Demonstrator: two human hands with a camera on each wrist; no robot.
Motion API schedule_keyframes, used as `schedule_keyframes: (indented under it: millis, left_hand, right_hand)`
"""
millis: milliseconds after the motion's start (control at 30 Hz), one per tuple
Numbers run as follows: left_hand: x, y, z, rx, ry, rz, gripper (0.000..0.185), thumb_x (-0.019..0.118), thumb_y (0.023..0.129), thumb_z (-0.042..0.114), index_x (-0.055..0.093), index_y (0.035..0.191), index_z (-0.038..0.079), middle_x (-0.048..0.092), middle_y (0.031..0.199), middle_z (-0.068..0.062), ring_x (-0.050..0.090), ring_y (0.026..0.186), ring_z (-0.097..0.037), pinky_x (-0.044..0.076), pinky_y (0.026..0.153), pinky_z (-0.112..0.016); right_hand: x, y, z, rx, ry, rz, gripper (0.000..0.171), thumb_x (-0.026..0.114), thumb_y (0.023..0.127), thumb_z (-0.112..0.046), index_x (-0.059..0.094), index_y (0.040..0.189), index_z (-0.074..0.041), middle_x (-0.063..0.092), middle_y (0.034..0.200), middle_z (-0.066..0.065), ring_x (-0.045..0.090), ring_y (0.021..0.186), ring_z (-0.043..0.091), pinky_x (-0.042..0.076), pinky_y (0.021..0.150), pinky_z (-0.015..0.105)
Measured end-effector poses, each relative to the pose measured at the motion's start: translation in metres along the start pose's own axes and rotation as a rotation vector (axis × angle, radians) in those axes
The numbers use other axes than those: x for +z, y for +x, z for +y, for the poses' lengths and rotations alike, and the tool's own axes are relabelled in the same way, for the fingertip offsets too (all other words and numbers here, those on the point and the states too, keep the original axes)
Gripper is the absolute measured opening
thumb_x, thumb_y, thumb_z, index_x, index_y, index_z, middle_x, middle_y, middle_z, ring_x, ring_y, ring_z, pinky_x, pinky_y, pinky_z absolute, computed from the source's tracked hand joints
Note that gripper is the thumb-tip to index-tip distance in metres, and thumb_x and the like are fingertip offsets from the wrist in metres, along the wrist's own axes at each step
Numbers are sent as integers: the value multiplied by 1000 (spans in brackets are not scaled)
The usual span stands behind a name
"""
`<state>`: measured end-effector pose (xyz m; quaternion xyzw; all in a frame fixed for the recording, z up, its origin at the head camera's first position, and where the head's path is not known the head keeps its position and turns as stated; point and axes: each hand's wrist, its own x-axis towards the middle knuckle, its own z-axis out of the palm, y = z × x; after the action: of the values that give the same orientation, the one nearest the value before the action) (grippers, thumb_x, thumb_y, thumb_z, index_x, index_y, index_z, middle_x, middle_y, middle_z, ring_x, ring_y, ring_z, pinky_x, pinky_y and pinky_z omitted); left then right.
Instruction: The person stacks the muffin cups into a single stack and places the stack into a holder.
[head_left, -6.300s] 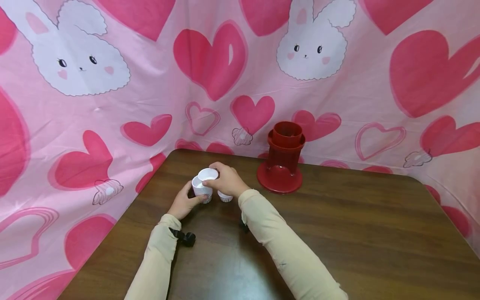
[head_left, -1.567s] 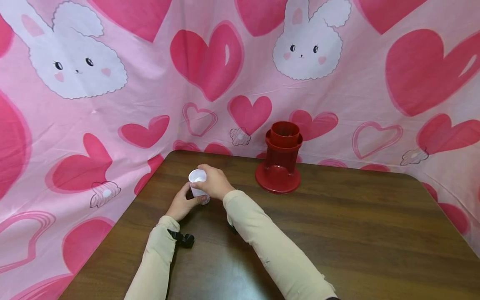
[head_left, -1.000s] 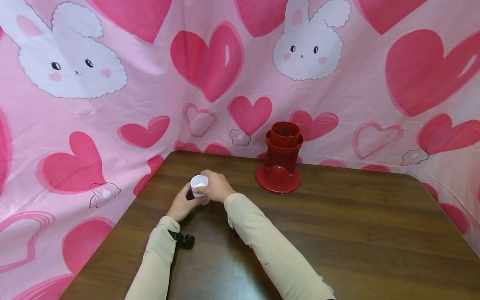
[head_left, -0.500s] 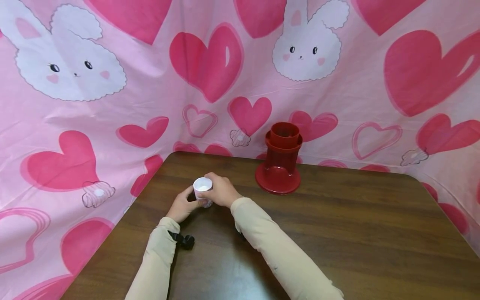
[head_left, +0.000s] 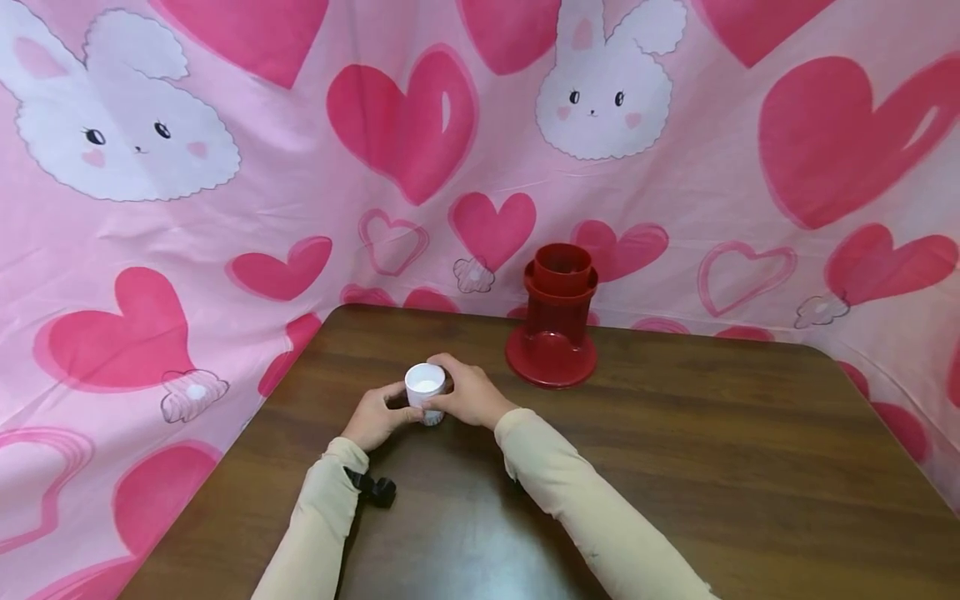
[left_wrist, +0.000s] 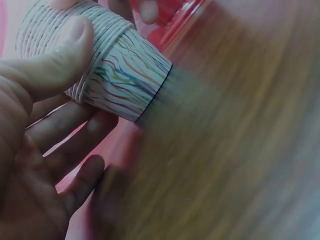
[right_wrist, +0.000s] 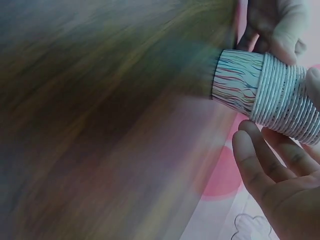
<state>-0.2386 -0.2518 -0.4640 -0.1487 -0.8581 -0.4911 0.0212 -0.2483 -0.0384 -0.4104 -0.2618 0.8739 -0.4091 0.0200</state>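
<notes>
A single stack of nested white paper baking cups point(head_left: 425, 393) stands between my hands, its open mouth up. Both wrist views show the many rolled rims; the lowest cup's side point(left_wrist: 130, 75) carries wavy coloured lines. My left hand point(head_left: 378, 419) grips the stack from the left, thumb across the rims in the left wrist view and fingers behind. From the right my right hand point(head_left: 474, 396) holds it near the top, thumb in front and fingers round the far side. Whether the stack's base touches the table is unclear.
A red holder point(head_left: 553, 367) with a round base and a tube-like top stands on the brown wooden table point(head_left: 675, 433), beyond and to the right of my hands. A pink curtain point(head_left: 300, 167) with hearts and rabbits hangs along the back and left edges.
Earlier, a separate cup was in my right hand and another small white cup sat beside it; now one stack shows. Lately both hands and the stack have shifted right and nearer.
</notes>
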Motion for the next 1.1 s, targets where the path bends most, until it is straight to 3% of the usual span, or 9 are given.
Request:
schedule_keyframes:
  millis: [300,533,667,900,1100]
  left_hand:
    - [17,2,18,25,34,-48,44,81,87,17,70,126,0,68,124,-14,61,118,-32,46,100,-53]
    - [31,4,36,28,91,-104,32,78,89,17,75,119,6,73,114,-7,66,111,-26,50,96,-49]
    - [37,9,48,48,144,-116,28,78,89,17,77,116,8,74,110,-4,67,107,-24,51,95,-48]
    - [35,26,82,90,127,-103,34,77,92,20,73,123,7,71,120,-7,63,115,-27,47,100,-52]
    - [24,51,124,183,86,-73,39,76,92,19,69,129,9,68,124,-8,61,114,-27,47,100,-50]
  right_hand:
    - [-22,-20,17,31,-9,-19,56,88,81,-28,60,127,-13,68,109,-2,63,97,14,51,87,33]
    - [-47,-36,25,66,-62,-110,59,86,81,-35,60,127,-9,66,109,-1,61,98,17,51,90,38]
    - [-58,-42,28,70,-57,-114,60,86,82,-34,59,130,-10,66,111,-1,62,99,18,52,90,38]
    - [-89,-49,20,63,-13,13,61,86,81,-33,59,133,-14,65,116,-2,61,103,21,52,92,41]
    - [-126,-50,3,-9,-36,163,62,86,82,-34,60,134,-12,66,119,2,58,108,22,49,96,45]
